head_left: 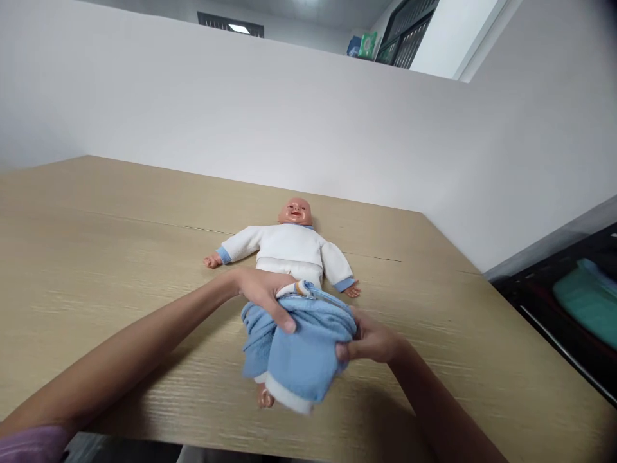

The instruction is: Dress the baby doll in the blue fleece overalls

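A baby doll lies on its back on the table, head toward the wall, arms spread. It wears a white top with blue cuffs. Light blue pants with white hems are bunched around its legs, and one bare foot shows below a hem. My left hand is closed on the waistband, its thumb over the blue cloth and its fingers partly hidden inside. At the other side of the pants, my right hand grips the fabric between thumb and fingers. The doll's other foot is hidden.
The wooden table reaches back to a white wall. To the right, below the table's edge, stands a dark container or cart with green cloth in it. The table's front edge is close to me.
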A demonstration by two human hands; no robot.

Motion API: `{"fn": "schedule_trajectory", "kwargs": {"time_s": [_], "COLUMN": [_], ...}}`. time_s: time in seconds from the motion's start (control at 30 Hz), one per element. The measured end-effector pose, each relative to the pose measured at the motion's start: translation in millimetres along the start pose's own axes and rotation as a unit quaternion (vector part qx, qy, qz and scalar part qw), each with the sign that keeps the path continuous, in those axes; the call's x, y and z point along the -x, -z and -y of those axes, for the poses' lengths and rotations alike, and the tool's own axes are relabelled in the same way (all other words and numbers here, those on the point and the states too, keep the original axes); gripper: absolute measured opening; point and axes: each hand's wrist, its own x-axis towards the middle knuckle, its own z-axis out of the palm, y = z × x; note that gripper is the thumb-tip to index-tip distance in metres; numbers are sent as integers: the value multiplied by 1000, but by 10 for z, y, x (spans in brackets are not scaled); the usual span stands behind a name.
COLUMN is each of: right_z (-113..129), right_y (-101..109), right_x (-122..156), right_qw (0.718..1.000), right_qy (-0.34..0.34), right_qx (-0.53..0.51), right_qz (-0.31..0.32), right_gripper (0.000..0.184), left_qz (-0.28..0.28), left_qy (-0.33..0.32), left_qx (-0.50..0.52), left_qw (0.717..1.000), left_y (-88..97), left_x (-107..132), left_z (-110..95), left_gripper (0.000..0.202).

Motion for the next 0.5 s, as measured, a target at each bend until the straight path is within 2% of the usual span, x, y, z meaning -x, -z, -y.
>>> {"fn": "schedule_trajectory", "kwargs": {"time_s": [0.1, 0.17, 0.23, 0.37, 0.4, 0.43, 0.5], "right_z": [-75, -88, -68, -10, -8, -13, -39], "right_y": [-27, -43, -52, -45, -41, -36, -28], "right_x": [-50, -71, -71, -40, -34, -31, -29], "right_qw": [989, 984, 989, 996, 994, 994, 995], "right_qy": [41, 22, 4, 19, 24, 30, 53], "right_qx": [-66, -95, -94, -65, -65, -68, -75], "right_qz": [-129, -147, -112, 64, 86, 86, 40], "right_gripper": [54, 55, 53, 60, 60, 59, 59], "left_qz": [23, 3, -26, -43, -41, -40, -40], "left_qy": [16, 5, -18, -57, -60, -58, -42], "left_qx": [-4, -9, -5, 18, 21, 27, 48], "left_qw": [1000, 1000, 999, 997, 997, 997, 997], "left_y": [9, 8, 8, -3, -11, -21, -45], "left_x": [15, 15, 10, 0, 0, 0, -2], "left_z": [6, 20, 50, 117, 126, 131, 133], "left_gripper": [59, 54, 54, 53, 52, 51, 55]}}
